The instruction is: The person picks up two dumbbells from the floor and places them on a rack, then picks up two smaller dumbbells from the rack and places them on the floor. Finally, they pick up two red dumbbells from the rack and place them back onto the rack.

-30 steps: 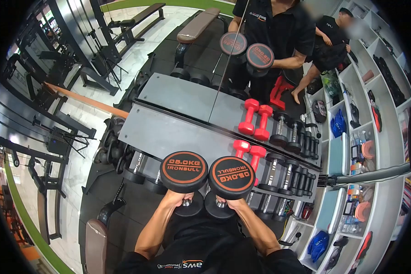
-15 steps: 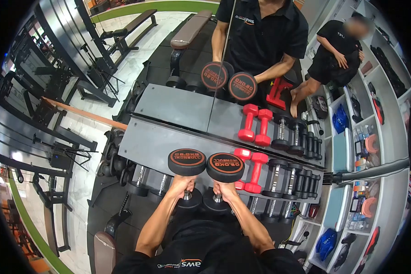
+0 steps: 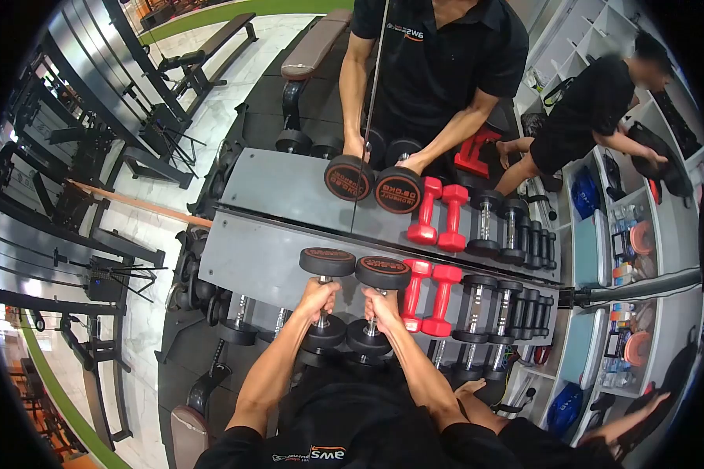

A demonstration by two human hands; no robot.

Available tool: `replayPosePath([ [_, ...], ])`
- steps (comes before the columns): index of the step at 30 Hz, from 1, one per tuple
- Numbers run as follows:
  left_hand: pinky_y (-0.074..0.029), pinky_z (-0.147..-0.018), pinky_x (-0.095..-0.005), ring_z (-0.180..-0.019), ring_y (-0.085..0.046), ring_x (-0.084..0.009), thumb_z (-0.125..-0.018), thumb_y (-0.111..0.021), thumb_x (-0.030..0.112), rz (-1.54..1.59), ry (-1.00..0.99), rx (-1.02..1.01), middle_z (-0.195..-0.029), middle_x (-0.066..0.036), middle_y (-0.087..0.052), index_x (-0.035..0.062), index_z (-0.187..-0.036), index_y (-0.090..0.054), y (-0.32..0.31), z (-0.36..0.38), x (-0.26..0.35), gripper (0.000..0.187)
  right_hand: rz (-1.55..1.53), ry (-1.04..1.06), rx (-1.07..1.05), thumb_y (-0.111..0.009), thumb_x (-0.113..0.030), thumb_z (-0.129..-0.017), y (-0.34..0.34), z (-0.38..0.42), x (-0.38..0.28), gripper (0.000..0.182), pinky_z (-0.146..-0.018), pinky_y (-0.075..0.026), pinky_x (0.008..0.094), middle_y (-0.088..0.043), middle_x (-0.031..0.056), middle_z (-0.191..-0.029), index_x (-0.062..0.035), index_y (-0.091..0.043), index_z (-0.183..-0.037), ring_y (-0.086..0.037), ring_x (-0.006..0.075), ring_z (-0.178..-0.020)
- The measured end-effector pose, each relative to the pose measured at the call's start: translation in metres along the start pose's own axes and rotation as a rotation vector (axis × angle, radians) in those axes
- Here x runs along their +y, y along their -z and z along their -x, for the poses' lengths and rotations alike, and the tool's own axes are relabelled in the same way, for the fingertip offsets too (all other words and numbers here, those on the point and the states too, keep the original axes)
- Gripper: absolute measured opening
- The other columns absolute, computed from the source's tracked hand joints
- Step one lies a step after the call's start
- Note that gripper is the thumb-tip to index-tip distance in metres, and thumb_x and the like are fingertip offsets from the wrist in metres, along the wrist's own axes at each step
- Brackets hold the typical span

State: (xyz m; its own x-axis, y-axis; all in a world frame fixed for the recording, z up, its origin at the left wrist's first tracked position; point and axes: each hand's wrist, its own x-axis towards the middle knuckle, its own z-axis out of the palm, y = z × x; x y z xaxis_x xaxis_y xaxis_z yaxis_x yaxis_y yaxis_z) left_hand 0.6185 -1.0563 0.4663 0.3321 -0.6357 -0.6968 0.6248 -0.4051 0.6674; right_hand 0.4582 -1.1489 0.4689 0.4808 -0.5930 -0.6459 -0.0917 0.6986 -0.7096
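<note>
Dumbbells tipped further over since the earlier frame, labelled far faces now nearly edge-on; second person now directly in view at near right

Left hand (image 3: 319, 300) wrapped round the handle of the left dumbbell (image 3: 327, 263), right hand (image 3: 382, 309) likewise on the right dumbbell (image 3: 382, 273). Both grips closed, neither released. Pair held side by side at the near edge of the rack (image 3: 266, 254), just left of the red dumbbells (image 3: 431, 298). Far heads sit right next to each other; can't tell if they touch, nor whether either weight rests on the rack. Each handle shows between its two black heads, near heads down by the person's shirt (image 3: 344, 422)

Red pair stands on the rack side by side. Right of those: chrome-handled dumbbells (image 3: 490, 313), then a row of smaller black dumbbells (image 3: 531, 319). Bare grey rack top stretches to the left

Mirror (image 3: 289, 187) behind the rack repeats the rack, both held dumbbells and the person's arms

Second person (image 3: 524, 438) at near right, bare foot and one arm visible, hand at a dark item (image 3: 674, 383) by the shelving. Blue bag (image 3: 564, 406) on the shelving too. Brown padded bench (image 3: 188, 434) at near left
</note>
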Motion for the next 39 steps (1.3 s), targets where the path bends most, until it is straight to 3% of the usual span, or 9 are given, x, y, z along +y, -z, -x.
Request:
replayPosePath([
  [26, -0.033, -0.034, -0.0323, -0.035, -0.04, -0.0122, -0.085, -0.064, 0.012, -0.15, 0.138, 0.029, -0.049, -0.002, -0.045, 0.0063, -0.065, -0.05, 0.004, -0.096, -0.021, 0.024, -0.078, -0.243, 0.102, -0.064, -0.013, -0.083, 0.027, -0.086, 0.026, 0.025, -0.036, -0.034, 0.0332, -0.04, 0.0013, -0.049, -0.0088, -0.045, -0.068, -0.039, 0.0142, -0.037],
  [39, -0.034, -0.034, -0.0319, -0.035, -0.04, -0.0124, -0.084, -0.064, 0.012, -0.156, 0.198, 0.05, -0.05, -0.002, -0.045, 0.0068, -0.063, -0.05, 0.005, -0.108, -0.021, 0.025, -0.013, -0.249, 0.188, -0.061, -0.011, -0.083, 0.021, -0.1, 0.031, 0.023, -0.034, -0.032, 0.0331, -0.037, -0.0005, -0.049, -0.009, -0.045, -0.067, -0.037, 0.0127, -0.036],
])
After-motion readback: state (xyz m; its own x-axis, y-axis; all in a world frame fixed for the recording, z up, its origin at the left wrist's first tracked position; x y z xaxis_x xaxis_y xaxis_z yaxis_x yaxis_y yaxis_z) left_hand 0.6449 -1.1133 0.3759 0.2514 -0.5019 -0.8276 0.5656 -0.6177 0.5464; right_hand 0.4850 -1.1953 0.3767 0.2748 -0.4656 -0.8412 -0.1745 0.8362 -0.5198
